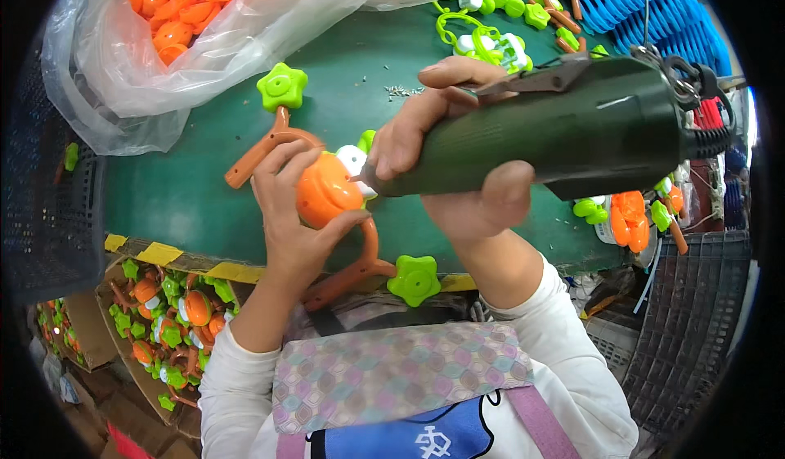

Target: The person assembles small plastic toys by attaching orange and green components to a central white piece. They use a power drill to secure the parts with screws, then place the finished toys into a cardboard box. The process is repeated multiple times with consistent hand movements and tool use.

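Note:
My left hand [282,209] is closed around the orange round body [327,191] of a plastic toy, just above the table. One brown branch-shaped arm [266,152] runs up to a green star [282,87]; another brown arm [360,271] reaches down to a second green star [414,281]. A white and green part [353,161] shows beside the body, partly hidden. My right hand [462,213] grips a dark green electric screwdriver [548,132], held level with its lever along the top. Its tip meets the toy's edge; whether it sits on a screw I cannot make out.
Small screws [401,92] lie on the green table [221,213]. A clear bag [123,91] of orange parts is at the back left. Toy parts [491,42] and blue hoses [654,9] are at the back right. Crates [687,320] and a box of toys [172,320] flank the table.

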`<state>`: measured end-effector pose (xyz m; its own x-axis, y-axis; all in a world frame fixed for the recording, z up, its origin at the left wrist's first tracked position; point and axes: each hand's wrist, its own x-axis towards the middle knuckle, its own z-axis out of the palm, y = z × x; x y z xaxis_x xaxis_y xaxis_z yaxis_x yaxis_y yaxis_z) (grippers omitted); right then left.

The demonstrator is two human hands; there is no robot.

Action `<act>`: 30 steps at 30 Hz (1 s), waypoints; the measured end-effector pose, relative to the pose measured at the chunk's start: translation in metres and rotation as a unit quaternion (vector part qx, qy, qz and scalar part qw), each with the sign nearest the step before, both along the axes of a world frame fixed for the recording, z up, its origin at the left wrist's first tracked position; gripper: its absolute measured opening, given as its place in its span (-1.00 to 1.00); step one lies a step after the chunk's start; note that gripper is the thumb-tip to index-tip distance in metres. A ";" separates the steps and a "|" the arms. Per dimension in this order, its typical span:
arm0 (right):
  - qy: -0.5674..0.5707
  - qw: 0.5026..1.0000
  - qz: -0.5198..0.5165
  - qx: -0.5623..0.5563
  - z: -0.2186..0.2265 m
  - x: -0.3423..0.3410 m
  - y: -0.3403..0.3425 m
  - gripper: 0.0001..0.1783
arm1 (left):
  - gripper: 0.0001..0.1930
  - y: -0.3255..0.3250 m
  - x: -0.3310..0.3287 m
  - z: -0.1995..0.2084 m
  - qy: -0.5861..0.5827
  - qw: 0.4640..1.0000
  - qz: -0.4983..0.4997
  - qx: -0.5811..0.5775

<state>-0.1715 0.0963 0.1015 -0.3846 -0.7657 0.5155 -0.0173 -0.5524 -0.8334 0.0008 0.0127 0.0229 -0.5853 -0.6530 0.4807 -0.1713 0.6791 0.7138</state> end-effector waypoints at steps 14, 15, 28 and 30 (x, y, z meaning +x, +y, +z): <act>-0.056 0.994 0.092 0.013 -0.043 0.005 -0.040 -0.11 | -0.28 -0.007 -0.005 -0.021 -0.009 0.996 -0.073 0.054; -0.061 0.991 0.112 0.028 -0.044 0.005 -0.041 -0.10 | -0.28 -0.008 -0.004 -0.022 -0.013 0.996 -0.075 0.054; -0.003 1.000 -0.004 -0.010 -0.004 -0.011 -0.030 -0.04 | -0.28 -0.015 -0.003 -0.020 -0.016 0.995 -0.076 0.058; -0.024 0.995 -0.027 -0.093 -0.003 -0.035 -0.042 -0.07 | -0.28 -0.021 -0.006 -0.021 0.000 0.996 -0.074 0.052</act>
<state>-0.2063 0.0544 0.0981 -0.4498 -0.6370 0.6260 -0.0131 -0.6962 -0.7178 -0.0049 -0.0088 0.0023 -0.6794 -0.6053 0.4147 -0.0748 0.6194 0.7815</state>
